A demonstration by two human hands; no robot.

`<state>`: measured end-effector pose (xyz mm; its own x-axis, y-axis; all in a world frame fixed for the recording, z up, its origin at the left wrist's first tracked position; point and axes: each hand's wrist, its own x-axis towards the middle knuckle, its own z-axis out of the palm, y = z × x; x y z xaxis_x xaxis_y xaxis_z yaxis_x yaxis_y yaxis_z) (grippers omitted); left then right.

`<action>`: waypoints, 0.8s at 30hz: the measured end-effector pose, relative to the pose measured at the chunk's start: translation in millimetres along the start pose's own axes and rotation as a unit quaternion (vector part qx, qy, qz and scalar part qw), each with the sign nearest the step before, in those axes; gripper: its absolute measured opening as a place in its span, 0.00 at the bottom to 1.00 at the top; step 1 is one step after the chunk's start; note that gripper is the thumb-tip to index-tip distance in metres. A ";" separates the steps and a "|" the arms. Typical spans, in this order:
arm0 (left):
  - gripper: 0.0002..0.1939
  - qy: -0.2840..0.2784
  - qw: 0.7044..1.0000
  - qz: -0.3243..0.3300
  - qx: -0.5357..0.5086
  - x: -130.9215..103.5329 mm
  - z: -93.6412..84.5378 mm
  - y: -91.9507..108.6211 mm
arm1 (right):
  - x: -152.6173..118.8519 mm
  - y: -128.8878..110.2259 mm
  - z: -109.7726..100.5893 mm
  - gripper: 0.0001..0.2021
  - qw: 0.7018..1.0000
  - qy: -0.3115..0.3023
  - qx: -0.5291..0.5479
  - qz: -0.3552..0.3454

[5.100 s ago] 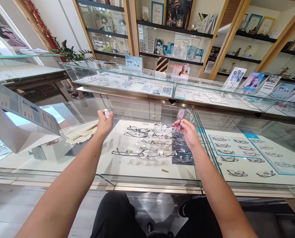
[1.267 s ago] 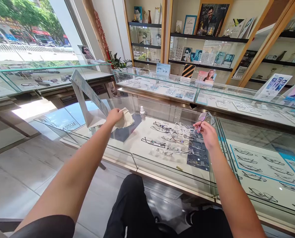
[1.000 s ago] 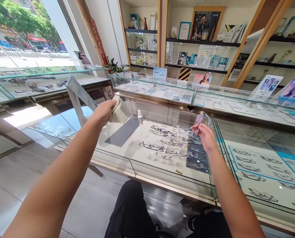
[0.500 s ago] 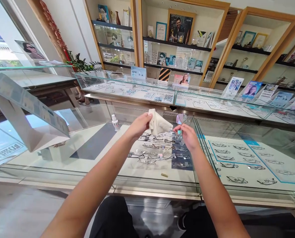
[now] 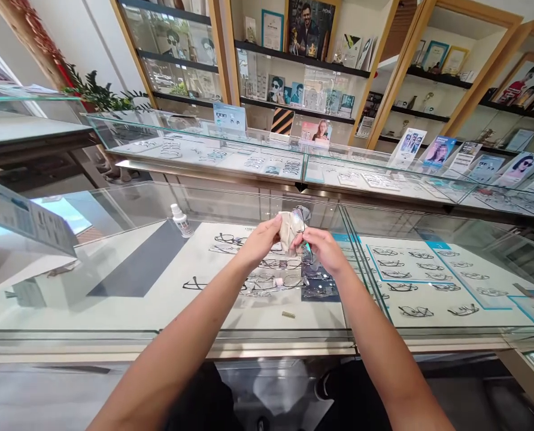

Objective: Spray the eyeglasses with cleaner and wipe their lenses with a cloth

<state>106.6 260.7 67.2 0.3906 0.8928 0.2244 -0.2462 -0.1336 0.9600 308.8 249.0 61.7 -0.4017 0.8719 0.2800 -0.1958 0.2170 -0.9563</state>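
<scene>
Above the glass counter, my left hand (image 5: 263, 238) is closed on a cream cloth (image 5: 288, 230), which lies against one lens of a pair of glasses. My right hand (image 5: 321, 246) pinches the glasses (image 5: 308, 254) near their middle, with the lenses one above the other. Part of the upper lens shows behind the cloth. The two hands are close together, almost touching at the cloth. Below them, dark-framed glasses (image 5: 198, 284) and several thin frames are laid out in rows.
A white spray bottle (image 5: 181, 221) stands on the counter at the left. A display card (image 5: 29, 214) leans at the far left. More glasses (image 5: 416, 311) sit on the right. Another glass showcase (image 5: 231, 160) and wooden shelves (image 5: 303, 76) stand behind.
The cloth has moved from beside the glasses onto the upper lens and is now bunched. My hands have come closer together. The view has turned slightly right and down.
</scene>
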 end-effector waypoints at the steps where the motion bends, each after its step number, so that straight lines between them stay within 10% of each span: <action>1: 0.32 0.001 1.000 0.001 0.000 -0.4 0.0 -0.5 | 0.0 0.2 0.6 0.14 1.000 -0.002 0.004 0.002; 24: 0.28 0.010 0.999 -0.026 -0.018 -3.4 4.2 2.2 | -3.0 -4.1 2.4 0.14 0.996 -0.080 -0.027 0.035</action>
<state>108.5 255.6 69.2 0.3857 0.9069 0.1698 -0.2585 -0.0704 0.9634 308.6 244.5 64.9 -0.5511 0.8057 0.2173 -0.1153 0.1844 -0.9761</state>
